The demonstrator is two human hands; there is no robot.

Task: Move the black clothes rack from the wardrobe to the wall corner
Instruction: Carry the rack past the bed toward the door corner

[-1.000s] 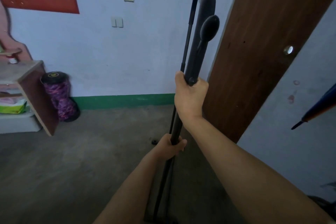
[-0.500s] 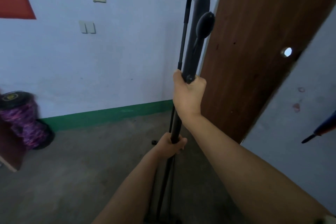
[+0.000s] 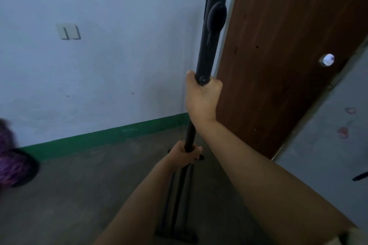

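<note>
I hold the folded black clothes rack [image 3: 211,42] upright in front of me, a tall bundle of black poles with rounded knobs near the top. My right hand [image 3: 202,98] grips it about halfway up, just under a round knob. Lower down, my left hand [image 3: 184,155] is closed round the thin pole. The rack's foot bars [image 3: 177,234] are near the concrete floor; I cannot tell whether they touch it. The wall corner [image 3: 185,109], where the pale blue wall meets a brown wooden door, lies right behind the rack.
The brown door [image 3: 282,45] with a round lock hole leans open on the right. A green skirting strip [image 3: 111,135] runs along the wall's base. A purple patterned roll [image 3: 12,161] stands at the far left. A socket and a light switch [image 3: 68,31] are on the wall.
The view has swung right and closer to the corner. The purple roll has slid to the left edge, the shelf and red picture have left the view. Both hands keep their grip.
</note>
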